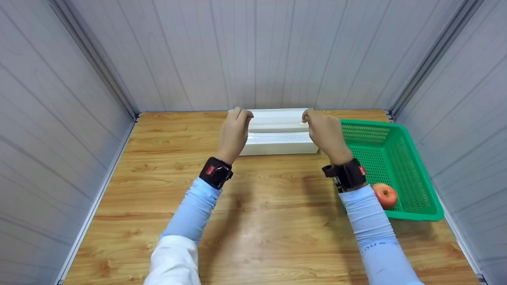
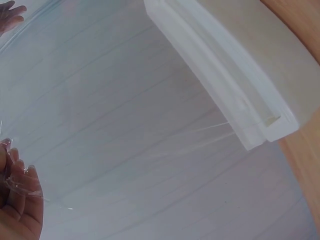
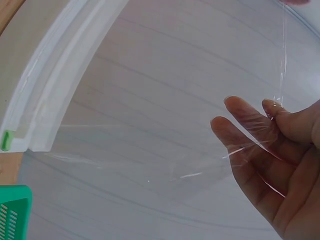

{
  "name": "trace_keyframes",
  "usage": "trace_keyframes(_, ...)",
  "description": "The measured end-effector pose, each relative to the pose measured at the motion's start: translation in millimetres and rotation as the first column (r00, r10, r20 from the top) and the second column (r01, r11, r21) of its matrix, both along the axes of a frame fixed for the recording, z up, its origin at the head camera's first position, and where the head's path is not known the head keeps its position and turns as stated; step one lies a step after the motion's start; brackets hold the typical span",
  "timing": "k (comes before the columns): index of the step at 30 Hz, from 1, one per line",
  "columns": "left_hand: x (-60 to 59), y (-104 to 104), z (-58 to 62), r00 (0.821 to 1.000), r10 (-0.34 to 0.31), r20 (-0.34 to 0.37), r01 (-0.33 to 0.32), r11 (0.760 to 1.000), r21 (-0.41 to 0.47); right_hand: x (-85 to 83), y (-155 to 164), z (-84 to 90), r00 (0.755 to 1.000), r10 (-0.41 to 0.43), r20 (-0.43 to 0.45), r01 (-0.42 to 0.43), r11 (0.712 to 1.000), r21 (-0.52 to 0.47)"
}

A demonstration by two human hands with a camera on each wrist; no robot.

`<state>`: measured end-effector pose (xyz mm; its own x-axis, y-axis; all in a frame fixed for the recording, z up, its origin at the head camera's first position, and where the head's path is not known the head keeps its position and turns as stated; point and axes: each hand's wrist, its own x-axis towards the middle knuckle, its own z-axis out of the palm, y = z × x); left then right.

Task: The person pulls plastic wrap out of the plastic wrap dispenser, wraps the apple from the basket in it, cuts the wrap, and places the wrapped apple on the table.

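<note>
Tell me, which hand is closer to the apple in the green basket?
Right. The right hand pinches clear film just beside the basket holding the apple; the left hand is farther away, beyond the white dispenser box.

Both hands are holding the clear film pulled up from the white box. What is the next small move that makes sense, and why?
Probably pull the film a little further out, evenly with both hands. The left hand and the right hand each pinch one top corner, the sheet is stretched taut and remains joined to the white dispenser box. The apple lies uncovered in the green basket.
</note>
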<state>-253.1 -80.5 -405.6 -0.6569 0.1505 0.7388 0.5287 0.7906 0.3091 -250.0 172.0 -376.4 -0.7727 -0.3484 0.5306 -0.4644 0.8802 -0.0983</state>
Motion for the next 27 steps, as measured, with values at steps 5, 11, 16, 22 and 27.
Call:
trace_keyframes(5,2.5,-0.1,6.3,1.000,0.000,-0.022,0.000,1.000,-0.002,2.2,-1.7,6.7,1.000,0.002,-0.029,-0.002,1.000,-0.018)
trace_keyframes(11,6.6,-0.4,12.2,0.998,0.005,-0.060,-0.005,1.000,-0.009,7.6,-1.5,12.1,0.998,0.002,-0.055,-0.004,1.000,-0.025)
trace_keyframes(16,11.9,-1.8,17.9,0.995,0.007,-0.101,-0.008,1.000,-0.011,11.3,-2.1,16.9,0.996,0.005,-0.088,-0.007,1.000,-0.017)
trace_keyframes(22,19.1,-2.3,26.4,0.992,0.001,-0.125,-0.003,1.000,-0.017,16.4,-3.0,25.7,0.993,0.009,-0.120,-0.010,1.000,-0.010)
trace_keyframes(27,25.1,-3.4,31.3,0.988,-0.013,-0.151,0.010,1.000,-0.015,23.0,-3.4,31.2,0.989,0.017,-0.144,-0.018,1.000,-0.009)
